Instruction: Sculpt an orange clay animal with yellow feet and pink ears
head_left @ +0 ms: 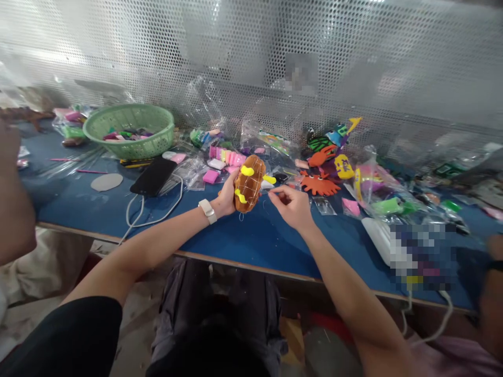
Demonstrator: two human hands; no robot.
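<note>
My left hand (227,196), with a pale band on its wrist, is closed around a brown oval toy (250,183). Thin light lines cross the toy's surface, and yellow pieces are stuck on it. A longer yellow piece (269,179) juts out from its right side. Just to the right, my right hand (293,204) is raised over the blue table with thumb and forefinger pinched together. Whatever those fingers hold, if anything, is too small to make out. Beyond this hand lies an orange crab figure (320,184).
A green basket (129,112) of coloured packets stands at the back left, near a black phone (154,175) on a white cable. Clay packs and plastic bags (387,207) spread along the back and right. A metal mesh wall (243,47) rises behind. Other people's arms (13,199) show at both sides.
</note>
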